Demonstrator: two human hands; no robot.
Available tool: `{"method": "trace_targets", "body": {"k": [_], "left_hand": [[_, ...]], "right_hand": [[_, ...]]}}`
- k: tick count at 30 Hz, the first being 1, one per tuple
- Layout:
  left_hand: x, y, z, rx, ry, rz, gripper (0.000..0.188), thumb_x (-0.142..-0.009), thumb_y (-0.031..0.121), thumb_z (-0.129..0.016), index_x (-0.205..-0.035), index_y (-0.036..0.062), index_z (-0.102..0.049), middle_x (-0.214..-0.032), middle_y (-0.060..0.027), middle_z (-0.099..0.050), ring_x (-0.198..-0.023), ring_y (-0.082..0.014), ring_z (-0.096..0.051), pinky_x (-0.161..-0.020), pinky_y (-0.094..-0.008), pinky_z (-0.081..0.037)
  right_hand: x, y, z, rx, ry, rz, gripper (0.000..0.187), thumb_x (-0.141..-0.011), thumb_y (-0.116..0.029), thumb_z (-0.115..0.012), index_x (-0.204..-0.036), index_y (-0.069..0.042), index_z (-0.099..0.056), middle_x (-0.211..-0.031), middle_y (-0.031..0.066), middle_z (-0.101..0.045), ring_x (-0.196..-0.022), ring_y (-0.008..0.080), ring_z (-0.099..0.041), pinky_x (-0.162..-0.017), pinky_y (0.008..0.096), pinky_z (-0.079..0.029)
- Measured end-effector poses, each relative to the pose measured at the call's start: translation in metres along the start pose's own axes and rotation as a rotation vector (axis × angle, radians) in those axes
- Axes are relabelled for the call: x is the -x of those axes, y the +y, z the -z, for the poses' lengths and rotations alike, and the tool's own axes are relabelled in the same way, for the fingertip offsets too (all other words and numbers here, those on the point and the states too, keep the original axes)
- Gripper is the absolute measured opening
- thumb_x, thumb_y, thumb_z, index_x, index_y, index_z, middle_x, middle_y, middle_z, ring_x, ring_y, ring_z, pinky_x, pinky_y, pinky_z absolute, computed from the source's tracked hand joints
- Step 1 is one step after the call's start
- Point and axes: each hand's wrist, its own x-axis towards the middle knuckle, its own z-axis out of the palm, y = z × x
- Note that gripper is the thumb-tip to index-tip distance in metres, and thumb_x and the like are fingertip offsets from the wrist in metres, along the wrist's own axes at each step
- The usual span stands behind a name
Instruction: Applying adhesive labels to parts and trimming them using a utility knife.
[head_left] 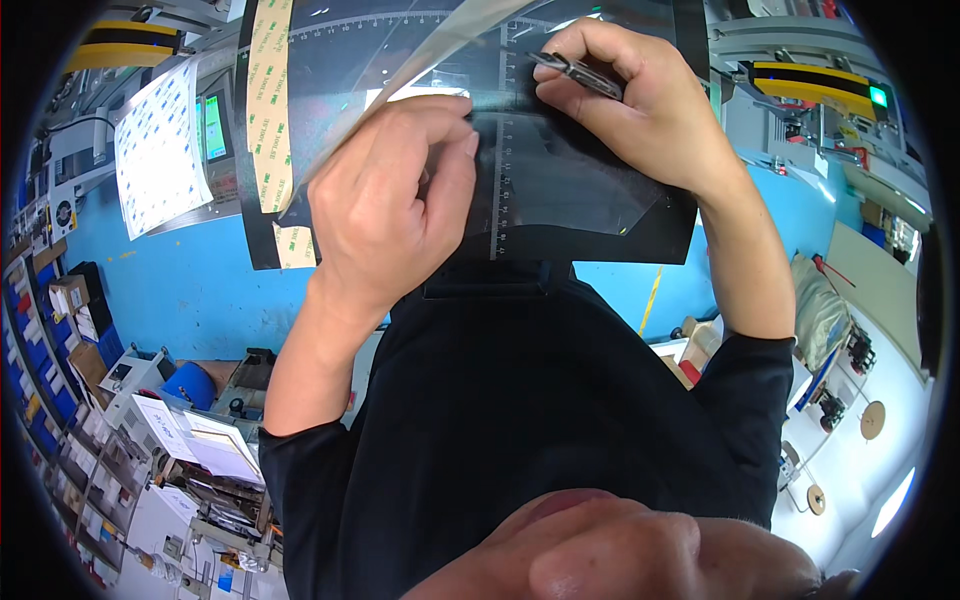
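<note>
A dark board with ruler markings (497, 215) lies in front of my body. Over it a clear plastic film (420, 62) is lifted and bends up toward the far side. My left hand (385, 200) is closed at the film's near edge, thumb and forefinger pinched together. Its fingertips hide just where they grip. Above the board's far right part, my right hand (640, 105) holds dark tweezers (585, 76), their tips pointing left. A strip of printed cream adhesive tape (268, 110) runs along the board's left side.
Left of the board hang white sheets with blue print (160, 150), beside a small lit screen (214, 127). Yellow-and-black machine bars stand at far left (125, 45) and far right (815, 90). Shelves with blue bins (40, 360) line the left.
</note>
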Motion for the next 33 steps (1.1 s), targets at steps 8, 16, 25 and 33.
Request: {"method": "trace_targets", "body": {"k": [8, 16, 25, 33], "left_hand": [[-0.014, 0.017, 0.001, 0.162, -0.105, 0.130, 0.024, -0.077, 0.001, -0.077, -0.099, 0.0021, -0.068, -0.080, -0.0070, -0.069, -0.051, -0.0155, -0.053, -0.049, -0.0277, -0.044], [-0.011, 0.015, 0.003, 0.566, -0.073, 0.408, 0.013, -0.088, 0.002, -0.073, -0.098, 0.0006, -0.066, -0.067, 0.0044, -0.059, -0.054, 0.0009, -0.042, -0.049, -0.0188, -0.032], [-0.011, 0.019, 0.004, 0.633, -0.105, 0.450, 0.009, -0.091, 0.005, -0.070, -0.096, 0.0005, -0.064, -0.062, 0.0072, -0.055, -0.054, 0.0023, -0.041, -0.049, -0.0178, -0.032], [-0.013, 0.018, 0.003, 0.525, -0.107, 0.429, 0.009, -0.086, 0.005, -0.071, -0.092, 0.0009, -0.066, -0.057, 0.0042, -0.055, -0.050, -0.0005, -0.044, -0.049, -0.0201, -0.035]], "right_hand": [[0.004, -0.021, 0.008, -0.150, -0.196, 0.111, 0.019, -0.085, 0.003, -0.073, -0.100, -0.002, -0.063, -0.086, -0.0015, -0.062, -0.075, 0.0056, -0.054, -0.066, 0.0213, -0.044], [0.026, -0.043, -0.003, -0.187, -0.006, -0.148, 0.029, -0.080, -0.005, -0.081, -0.105, -0.006, -0.066, -0.093, -0.0035, -0.064, -0.065, 0.0018, -0.043, -0.060, 0.0194, -0.038], [0.030, -0.041, -0.004, -0.319, 0.097, -0.180, 0.011, -0.091, -0.005, -0.071, -0.099, -0.003, -0.064, -0.088, -0.0034, -0.062, -0.075, 0.0024, -0.054, -0.066, 0.0189, -0.043], [0.026, -0.046, 0.004, -0.252, 0.047, -0.237, 0.010, -0.089, -0.008, -0.074, -0.093, -0.002, -0.067, -0.082, -0.0045, -0.063, -0.071, 0.0020, -0.053, -0.064, 0.0187, -0.042]]}}
